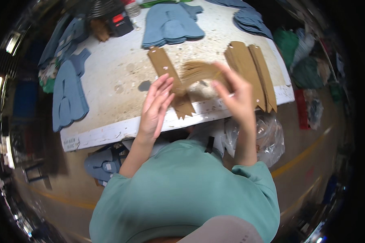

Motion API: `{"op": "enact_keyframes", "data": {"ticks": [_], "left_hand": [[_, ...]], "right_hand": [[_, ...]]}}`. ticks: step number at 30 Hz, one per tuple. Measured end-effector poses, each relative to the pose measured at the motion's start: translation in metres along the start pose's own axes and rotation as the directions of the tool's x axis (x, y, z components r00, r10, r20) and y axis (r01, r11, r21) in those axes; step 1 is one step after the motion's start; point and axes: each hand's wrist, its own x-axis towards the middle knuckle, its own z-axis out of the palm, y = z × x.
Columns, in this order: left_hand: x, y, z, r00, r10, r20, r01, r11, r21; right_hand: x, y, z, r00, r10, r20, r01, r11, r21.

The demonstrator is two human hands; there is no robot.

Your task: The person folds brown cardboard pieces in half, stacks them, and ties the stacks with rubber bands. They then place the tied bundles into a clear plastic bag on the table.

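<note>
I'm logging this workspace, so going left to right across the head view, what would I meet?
Stacked blue-grey flat pieces with scalloped edges → bare left hand → fanned thin brown strips → bare right hand → rightmost brown stack with jagged ends → red boxy item on the floor.

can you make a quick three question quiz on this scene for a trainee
1. Multiple choice: what colour are the fanned strips by the right hand? a) green b) brown c) blue-grey
2. True or false: the left hand is clenched in a fist.
3. Fill in: the clear plastic bag shows just past the near edge of the table, on the person's ___ side.

Key: 1. b, brown. 2. False; it is open, with its fingers extended. 3. right.
</note>
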Motion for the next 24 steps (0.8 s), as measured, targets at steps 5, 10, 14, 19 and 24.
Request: {"op": "enact_keyframes", "data": {"ticks": [5, 10, 14, 19, 24], "left_hand": [[0.004, 0.002, -0.009, 1.0, -0.013, -0.012, 0.014, 0.995, 0.094], [0.004, 0.001, -0.021, 0.998, -0.008, -0.067, 0.014, 0.996, 0.09], [-0.002, 0.003, -0.026, 0.996, 0.006, -0.084, 0.002, 0.995, 0.097], [-0.012, 0.001, -0.019, 0.983, -0.034, -0.178, 0.052, 0.994, 0.094], [-0.02, -0.01, -0.008, 0.986, -0.116, -0.117, 0.125, 0.99, 0.072]], "right_hand": [[0.002, 0.063, -0.133, 0.864, 0.157, -0.478, -0.22, 0.972, -0.079], [-0.022, 0.175, -0.2, 0.687, 0.568, -0.453, -0.514, 0.821, 0.249], [-0.043, 0.213, -0.209, 0.719, 0.46, -0.521, -0.635, 0.74, -0.221], [-0.029, 0.139, -0.193, 0.725, 0.136, -0.675, -0.684, 0.266, -0.68], [0.0, 0.057, -0.078, 0.905, 0.335, -0.26, -0.378, 0.916, -0.136]]}}
